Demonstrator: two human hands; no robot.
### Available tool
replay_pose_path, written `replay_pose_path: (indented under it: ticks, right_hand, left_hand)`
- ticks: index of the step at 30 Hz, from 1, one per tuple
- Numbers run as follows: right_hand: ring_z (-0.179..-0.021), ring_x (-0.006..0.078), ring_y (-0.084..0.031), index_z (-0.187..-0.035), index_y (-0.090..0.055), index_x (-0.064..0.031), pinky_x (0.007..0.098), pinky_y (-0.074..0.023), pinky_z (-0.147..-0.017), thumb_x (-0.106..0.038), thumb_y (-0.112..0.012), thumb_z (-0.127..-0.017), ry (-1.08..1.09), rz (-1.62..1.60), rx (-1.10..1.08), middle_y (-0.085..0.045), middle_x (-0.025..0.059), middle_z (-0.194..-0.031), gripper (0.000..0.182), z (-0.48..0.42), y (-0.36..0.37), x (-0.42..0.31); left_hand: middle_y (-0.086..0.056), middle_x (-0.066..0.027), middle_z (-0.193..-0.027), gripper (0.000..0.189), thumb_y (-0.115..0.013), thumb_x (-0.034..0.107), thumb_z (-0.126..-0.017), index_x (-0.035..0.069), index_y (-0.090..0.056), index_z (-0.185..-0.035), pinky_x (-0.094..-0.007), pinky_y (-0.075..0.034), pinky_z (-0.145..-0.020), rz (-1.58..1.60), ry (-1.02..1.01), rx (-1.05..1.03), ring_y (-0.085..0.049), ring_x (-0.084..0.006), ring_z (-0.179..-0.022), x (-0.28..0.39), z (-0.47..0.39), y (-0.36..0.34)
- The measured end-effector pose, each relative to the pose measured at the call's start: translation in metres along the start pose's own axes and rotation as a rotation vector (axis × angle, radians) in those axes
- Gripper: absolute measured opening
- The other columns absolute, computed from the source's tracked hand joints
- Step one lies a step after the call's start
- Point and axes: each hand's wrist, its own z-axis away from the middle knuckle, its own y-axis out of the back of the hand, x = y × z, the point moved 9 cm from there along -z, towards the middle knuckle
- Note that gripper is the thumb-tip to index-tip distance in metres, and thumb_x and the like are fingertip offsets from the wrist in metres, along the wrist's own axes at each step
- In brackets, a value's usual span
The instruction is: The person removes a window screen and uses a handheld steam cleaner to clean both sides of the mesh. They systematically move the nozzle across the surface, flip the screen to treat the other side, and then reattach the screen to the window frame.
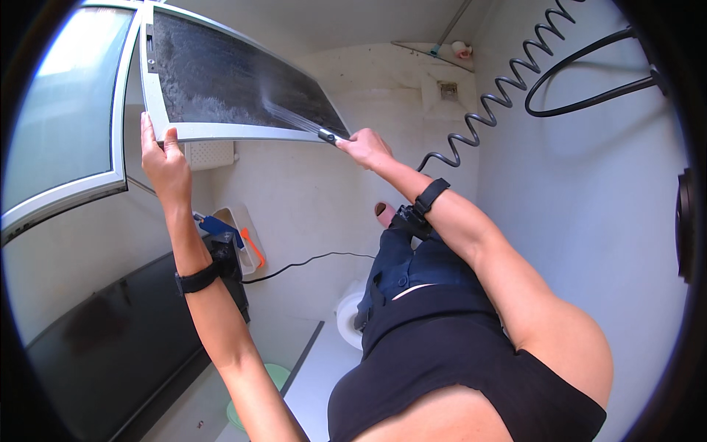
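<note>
My left hand (165, 160) grips the lower left corner of a white-framed window screen (221, 131), thumb in front and fingers along the side. The screen tilts in front of me, its dark mesh (221, 66) wet and marked with grey, dirty-looking patches. In my right hand (369, 149) is a small handheld sprayer (329, 136), near the frame's lower right corner. A fan of water (293, 117) shoots from it up and leftward onto the mesh. A black coiled hose (500, 83) hangs along the right side; its lower end passes behind my right forearm.
A glazed window sash (72, 105) adjoins the screen on the left. Below are a caddy (255, 248) with blue and orange tools, a dark panel (121, 337) and a green basin (276, 375). A floor drain (448, 91), squeegee (433, 51) and black looped rail (596, 99) lie toward the right.
</note>
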Motion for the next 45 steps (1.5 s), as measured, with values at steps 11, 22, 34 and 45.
replay_pose_path:
  ticks: [11,22,34,45]
  right_hand:
    - [-0.042,0.0195,-0.052,-0.063,-0.057,-0.0033,0.0337,-0.0396,-0.043,-0.042,-0.061,-0.079,-0.259,0.005,-0.062,-0.053,0.0071,-0.05,0.041,-0.015,0.024,0.102]
    - [-0.053,0.0225,-0.058,-0.06,-0.058,-0.0018,0.0383,-0.0456,-0.059,-0.046,-0.063,-0.076,-0.448,-0.106,-0.013,-0.056,0.0078,-0.054,0.047,-0.033,0.032,0.105]
    - [-0.039,0.0175,-0.048,-0.061,-0.058,-0.0046,0.0327,-0.036,-0.039,-0.039,-0.062,-0.08,-0.238,-0.243,0.021,-0.051,0.006,-0.048,0.04,-0.072,0.004,0.053]
    - [-0.061,0.0238,-0.062,-0.06,-0.061,-0.0048,0.0372,-0.0471,-0.061,-0.047,-0.064,-0.076,-0.079,-0.278,-0.124,-0.061,0.0089,-0.059,0.045,-0.054,-0.005,-0.073]
  left_hand:
    - [-0.05,-0.0215,-0.131,0.045,-0.052,0.014,-0.092,-0.006,-0.042,-0.132,-0.0332,-0.04,-0.098,0.033,0.061,-0.003,-0.052,-0.0301,-0.117,0.001,0.002,-0.002]
    - [-0.051,-0.0202,-0.13,0.046,-0.051,0.011,-0.092,-0.005,-0.04,-0.134,-0.0324,-0.039,-0.098,-0.025,0.017,-0.019,-0.053,-0.0283,-0.115,0.005,0.002,0.0]
    - [-0.06,-0.0167,-0.118,0.047,-0.052,0.011,-0.092,-0.002,-0.039,-0.136,-0.0297,-0.046,-0.083,0.028,0.085,-0.038,-0.061,-0.0203,-0.092,0.009,0.001,-0.003]
    - [-0.058,-0.016,-0.121,0.046,-0.052,0.007,-0.092,-0.003,-0.04,-0.135,-0.03,-0.045,-0.087,0.018,0.079,-0.033,-0.059,-0.0205,-0.098,0.014,0.003,-0.001]
